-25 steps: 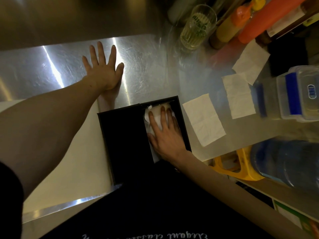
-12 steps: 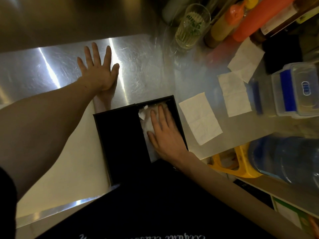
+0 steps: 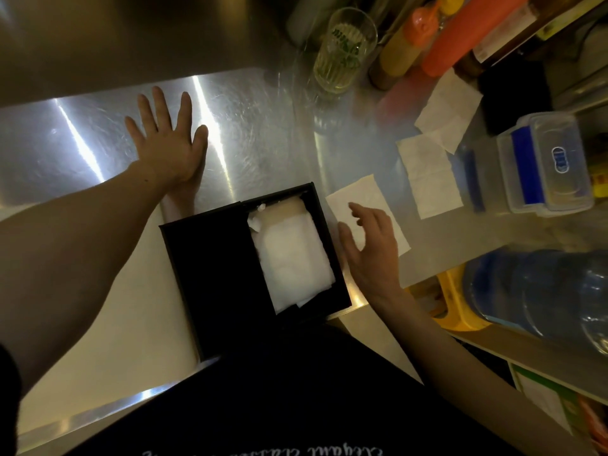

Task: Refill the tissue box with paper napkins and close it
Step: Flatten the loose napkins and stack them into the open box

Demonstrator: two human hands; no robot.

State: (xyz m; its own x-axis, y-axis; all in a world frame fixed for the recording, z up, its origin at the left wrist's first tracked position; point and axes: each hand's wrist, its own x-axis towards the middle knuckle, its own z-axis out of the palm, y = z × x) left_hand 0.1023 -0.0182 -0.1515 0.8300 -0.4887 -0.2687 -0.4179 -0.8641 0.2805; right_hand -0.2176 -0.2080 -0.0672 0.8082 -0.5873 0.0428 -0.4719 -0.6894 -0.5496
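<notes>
A black tissue box [image 3: 214, 274] stands open at the near edge of the steel counter, with white napkins [image 3: 291, 255] stacked in its right half. My right hand [image 3: 371, 248] hovers just right of the box, fingers spread, holding nothing, over a loose napkin [image 3: 362, 195] lying flat on the counter. Two more loose napkins lie farther right, one [image 3: 429, 176] flat and another [image 3: 449, 110] behind it. My left hand [image 3: 167, 143] rests flat on the counter beyond the box's left corner, fingers apart.
A drinking glass [image 3: 342, 51] and orange sauce bottles [image 3: 460, 34] stand at the back right. A clear plastic container with a blue lid [image 3: 546, 162] sits at the right. Below the counter edge are a large blue water bottle [image 3: 539, 291] and a yellow stool [image 3: 454, 311].
My right hand has lifted out of the box, where it pressed on the napkins, and moved right over the loose napkin. The left hand has stayed flat on the counter.
</notes>
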